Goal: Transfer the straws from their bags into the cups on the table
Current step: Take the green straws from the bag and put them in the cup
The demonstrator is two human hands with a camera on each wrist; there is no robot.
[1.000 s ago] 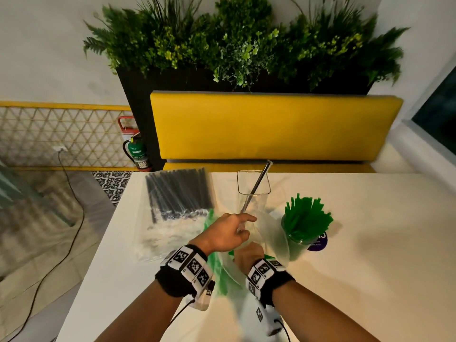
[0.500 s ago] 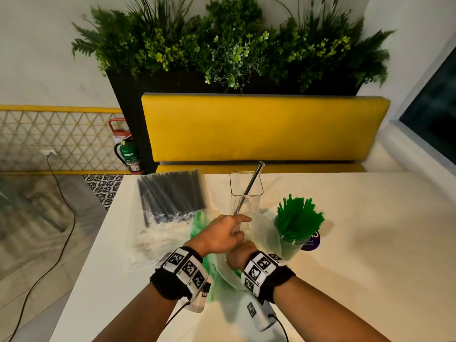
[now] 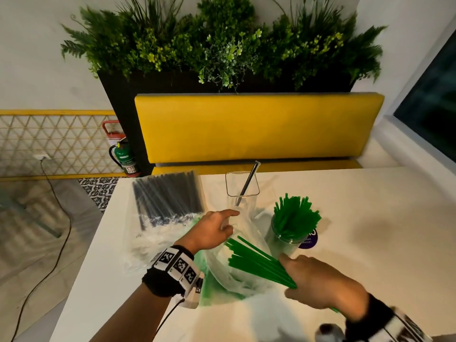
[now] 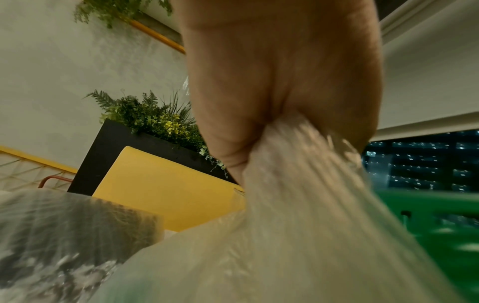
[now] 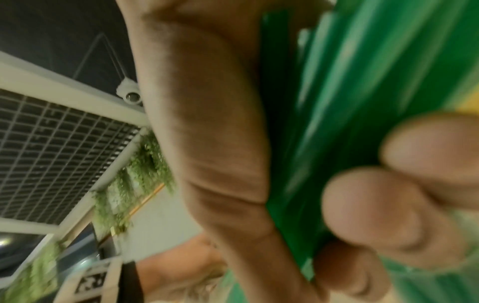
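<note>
We record a bundle of bright green plastic straws (image 3: 259, 264) and a like green cluster in a clear round cup (image 3: 291, 236) bearing a purple label (image 3: 309, 240). A clear plastic bag (image 3: 162, 213) holds black straws (image 3: 167, 196). The tall clear square cup (image 3: 243, 191) carries one dark straw (image 3: 249, 183). We note an off-white table (image 3: 370, 218), a yellow padded bench (image 3: 256, 127), and black-and-white square-patterned wristbands (image 3: 176, 264).

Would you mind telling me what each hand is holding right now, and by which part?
The right hand grips a bundle of green straws near one end. The left hand pinches the clear bag by its gathered upper edge.
</note>
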